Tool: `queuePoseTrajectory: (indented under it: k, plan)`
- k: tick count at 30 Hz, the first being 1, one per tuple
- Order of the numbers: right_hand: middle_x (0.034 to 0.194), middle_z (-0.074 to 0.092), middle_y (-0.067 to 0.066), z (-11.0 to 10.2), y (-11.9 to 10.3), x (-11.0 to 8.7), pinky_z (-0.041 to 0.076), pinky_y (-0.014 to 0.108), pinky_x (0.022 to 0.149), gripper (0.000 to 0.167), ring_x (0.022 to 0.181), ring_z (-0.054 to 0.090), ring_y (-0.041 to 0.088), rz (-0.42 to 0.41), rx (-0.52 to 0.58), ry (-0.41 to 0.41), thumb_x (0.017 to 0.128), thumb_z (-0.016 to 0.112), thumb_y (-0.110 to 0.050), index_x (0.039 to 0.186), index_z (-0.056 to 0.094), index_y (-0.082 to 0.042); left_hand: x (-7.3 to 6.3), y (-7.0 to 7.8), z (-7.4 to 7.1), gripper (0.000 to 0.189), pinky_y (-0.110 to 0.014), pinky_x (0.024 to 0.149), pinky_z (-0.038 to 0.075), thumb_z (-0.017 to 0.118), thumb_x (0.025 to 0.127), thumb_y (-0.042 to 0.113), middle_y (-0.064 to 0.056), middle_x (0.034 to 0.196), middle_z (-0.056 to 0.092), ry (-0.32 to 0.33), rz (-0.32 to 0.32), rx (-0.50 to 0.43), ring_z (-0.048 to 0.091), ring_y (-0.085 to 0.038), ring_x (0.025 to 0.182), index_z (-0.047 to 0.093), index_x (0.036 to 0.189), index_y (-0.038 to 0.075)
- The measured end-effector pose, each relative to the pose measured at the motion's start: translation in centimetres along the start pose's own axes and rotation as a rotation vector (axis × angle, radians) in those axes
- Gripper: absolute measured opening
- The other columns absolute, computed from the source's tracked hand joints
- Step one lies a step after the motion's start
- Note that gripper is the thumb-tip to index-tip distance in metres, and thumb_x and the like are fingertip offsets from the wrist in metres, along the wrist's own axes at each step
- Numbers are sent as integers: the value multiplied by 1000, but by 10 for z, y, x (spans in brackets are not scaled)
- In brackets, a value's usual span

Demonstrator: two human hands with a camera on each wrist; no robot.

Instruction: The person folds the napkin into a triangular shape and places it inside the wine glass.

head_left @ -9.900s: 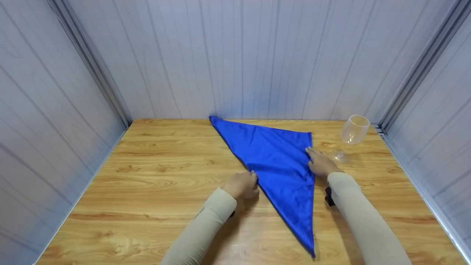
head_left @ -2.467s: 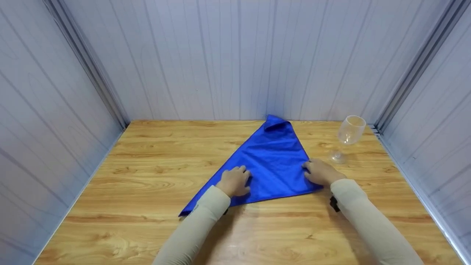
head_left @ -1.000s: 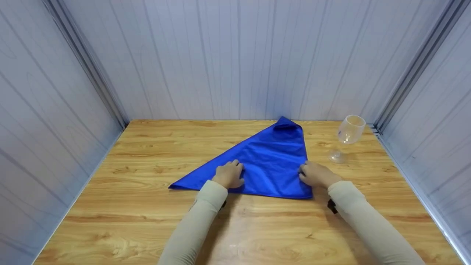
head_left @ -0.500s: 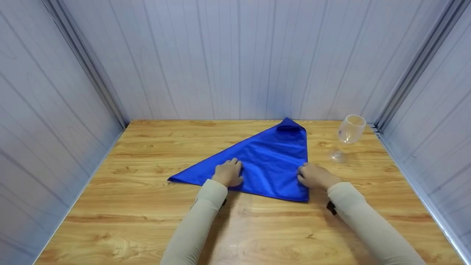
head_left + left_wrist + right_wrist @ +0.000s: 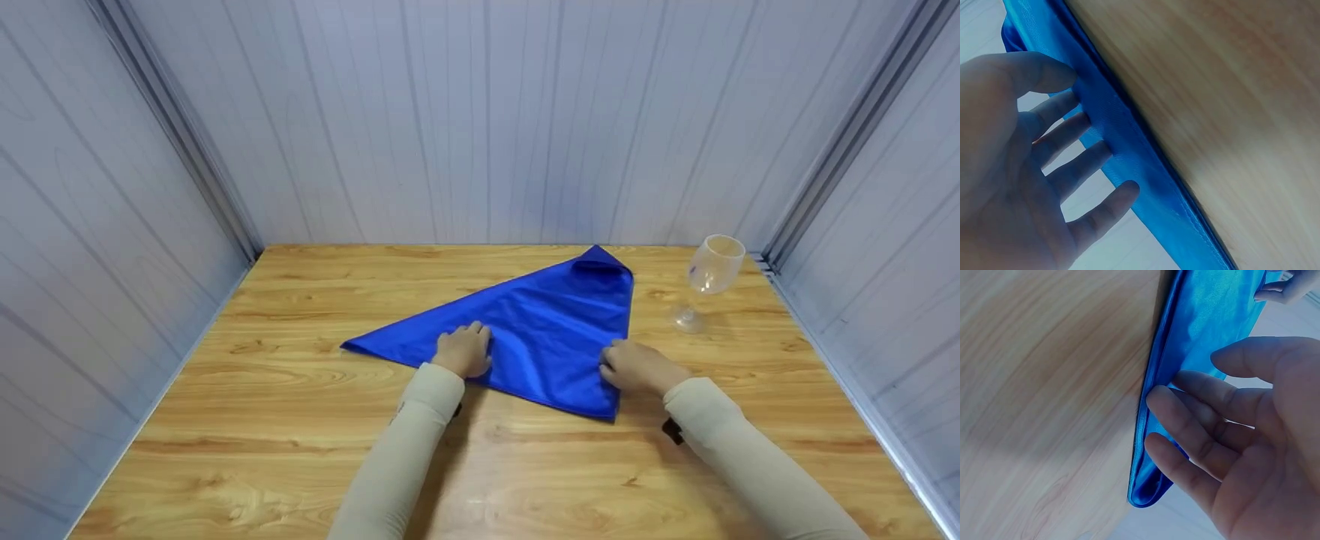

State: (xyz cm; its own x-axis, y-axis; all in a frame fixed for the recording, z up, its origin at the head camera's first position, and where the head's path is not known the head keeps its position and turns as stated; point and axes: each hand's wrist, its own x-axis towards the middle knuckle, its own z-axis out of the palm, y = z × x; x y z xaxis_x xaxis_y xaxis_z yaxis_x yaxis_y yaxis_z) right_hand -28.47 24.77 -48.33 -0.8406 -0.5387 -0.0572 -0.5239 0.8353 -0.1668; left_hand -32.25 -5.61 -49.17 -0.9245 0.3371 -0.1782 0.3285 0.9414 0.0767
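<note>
A blue satiny cloth, folded to a rough triangle, lies on the wooden table. Its far corner is turned over, and a long point stretches to the left. My left hand rests on its near middle; in the left wrist view the fingertips press the fabric with the fingers spread. At the cloth's right edge is my right hand. In the right wrist view its fingertips touch the cloth near the edge, with the thumb apart from the fingers.
A clear stemmed wine glass stands upright at the back right, beyond my right hand. Pale panelled walls enclose the wooden table at the back and both sides.
The cloth has turned clockwise under both hands over the last seconds. Its left point has moved away from me, and its near right corner has come closer. The glass has stayed put.
</note>
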Motion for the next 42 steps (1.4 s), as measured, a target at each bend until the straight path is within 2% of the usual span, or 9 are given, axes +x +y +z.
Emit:
queuePoseTrajectory:
  k: [7, 16, 26, 34, 42]
  plan:
    - [80, 55, 6, -1, -4, 0, 51, 45, 70, 17, 74, 55, 24, 0, 5, -15, 94, 57, -11, 80, 64, -4, 1, 0, -1, 53, -57, 104, 40, 61, 100, 31, -7, 148, 49, 22, -8, 3, 47, -31, 134, 49, 147, 12]
    - [75, 54, 3, -2, -14, 1, 50, 42, 66, 21, 69, 53, 20, -33, 20, -27, 94, 57, -10, 75, 64, -7, 7, -2, -2, 51, -56, 110, 34, 55, 103, 25, -7, 152, 46, -3, -35, 11, 42, -31, 139, 44, 151, 12]
    - [73, 55, 4, 2, -16, 0, 51, 45, 68, 22, 69, 56, 23, -92, 20, 25, 93, 58, -8, 72, 62, -6, 8, -4, -4, 46, -56, 110, 34, 47, 105, 18, -7, 152, 46, -16, -37, 3, 41, -31, 139, 44, 151, 11]
    - [73, 54, -1, 1, -24, 0, 51, 40, 65, 21, 67, 52, 16, -79, 97, -41, 95, 57, -10, 75, 66, -8, 8, -7, -5, 45, -56, 110, 34, 44, 106, 15, -5, 154, 44, -7, -56, -2, 38, -31, 141, 46, 150, 14]
    - [75, 59, -1, 0, -27, -1, 51, 40, 68, 21, 71, 56, 17, -162, 88, -30, 96, 58, -8, 82, 73, -4, 8, -10, -2, 44, -58, 111, 31, 44, 107, 18, -14, 151, 41, 31, -83, 9, 35, -33, 142, 48, 151, 22]
